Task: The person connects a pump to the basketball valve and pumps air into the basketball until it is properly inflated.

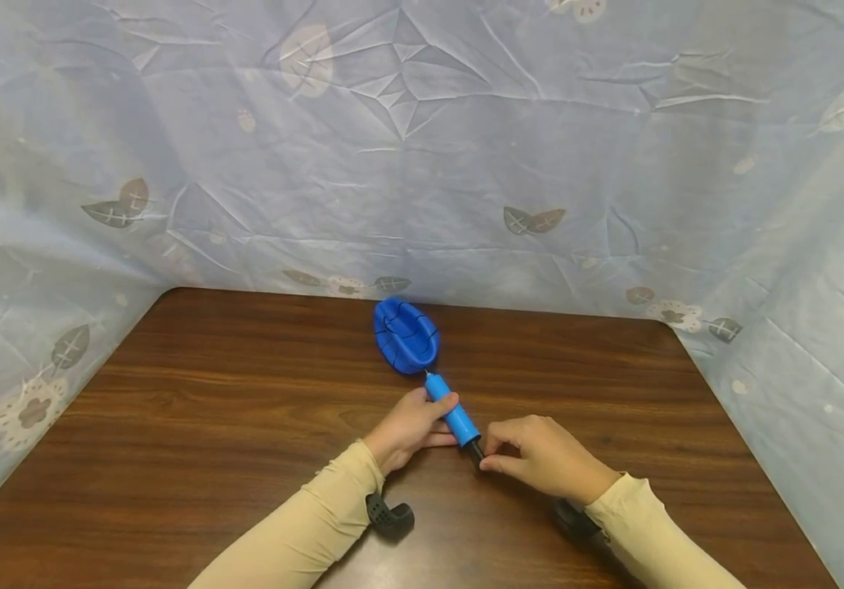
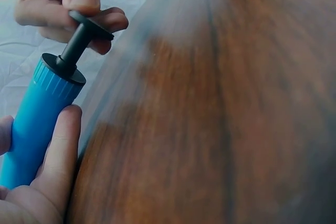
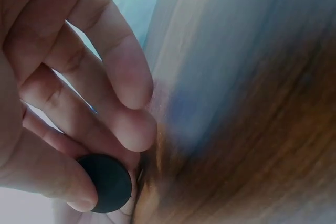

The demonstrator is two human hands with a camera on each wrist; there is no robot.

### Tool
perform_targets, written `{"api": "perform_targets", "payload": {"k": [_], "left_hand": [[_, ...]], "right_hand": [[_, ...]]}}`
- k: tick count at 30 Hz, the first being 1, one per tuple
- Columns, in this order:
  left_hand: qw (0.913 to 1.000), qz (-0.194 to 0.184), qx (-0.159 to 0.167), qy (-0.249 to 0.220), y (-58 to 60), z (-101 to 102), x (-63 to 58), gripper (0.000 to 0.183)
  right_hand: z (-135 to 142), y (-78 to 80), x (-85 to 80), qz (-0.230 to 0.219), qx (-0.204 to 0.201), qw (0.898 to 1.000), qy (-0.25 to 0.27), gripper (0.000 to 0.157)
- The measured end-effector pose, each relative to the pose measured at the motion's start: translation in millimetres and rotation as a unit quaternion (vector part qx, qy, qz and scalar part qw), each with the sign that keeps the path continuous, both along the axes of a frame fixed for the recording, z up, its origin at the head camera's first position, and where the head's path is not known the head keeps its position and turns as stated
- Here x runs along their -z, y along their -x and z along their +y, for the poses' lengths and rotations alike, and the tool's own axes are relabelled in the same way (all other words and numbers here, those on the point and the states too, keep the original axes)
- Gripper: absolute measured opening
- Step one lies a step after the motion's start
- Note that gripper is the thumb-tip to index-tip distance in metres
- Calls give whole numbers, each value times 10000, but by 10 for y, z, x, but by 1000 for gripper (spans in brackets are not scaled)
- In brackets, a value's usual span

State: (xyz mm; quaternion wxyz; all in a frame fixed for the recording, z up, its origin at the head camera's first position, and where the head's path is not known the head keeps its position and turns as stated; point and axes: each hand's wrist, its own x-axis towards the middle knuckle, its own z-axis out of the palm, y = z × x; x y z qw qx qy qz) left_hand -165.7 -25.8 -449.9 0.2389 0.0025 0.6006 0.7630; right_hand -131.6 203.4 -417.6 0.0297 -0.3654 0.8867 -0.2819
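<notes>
A deflated blue ball (image 1: 405,334) with black seam lines lies caved in near the table's far edge. Its near end meets the needle tip of a light blue hand pump (image 1: 457,417), which slants toward me. My left hand (image 1: 409,427) grips the pump's barrel (image 2: 32,129), thumb on top and fingers along the far side. At the pump's near end, my right hand (image 1: 543,458) holds the black disc-shaped handle (image 3: 107,183) between thumb and curled fingers. A short stretch of black plunger rod (image 2: 76,48) shows between handle and barrel.
Dark wood-grain table (image 1: 231,409) lies under both hands. A pale blue curtain (image 1: 459,164) with leaf and flower prints surrounds it at the back and sides. Black bands sit at both wrists, the left one (image 1: 390,517) close over the tabletop.
</notes>
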Motion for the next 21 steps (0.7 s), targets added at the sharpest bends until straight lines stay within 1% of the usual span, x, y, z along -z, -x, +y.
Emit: {"api": "perform_targets", "payload": {"k": [6, 11, 16, 21], "left_hand": [[10000, 22, -29, 71, -8, 10, -8, 40], [10000, -13, -24, 31, -7, 6, -11, 40], [10000, -44, 25, -77, 9, -7, 8, 39], [9998, -26, 94, -193, 12, -12, 18, 38]], "right_hand": [[-1, 24, 31, 58, 74, 9999, -46, 20], [-12, 16, 24, 138, 47, 9999, -79, 21], [-11, -17, -1, 213, -4, 9998, -50, 18], [13, -66, -10, 287, 7, 9995, -153, 18]]}}
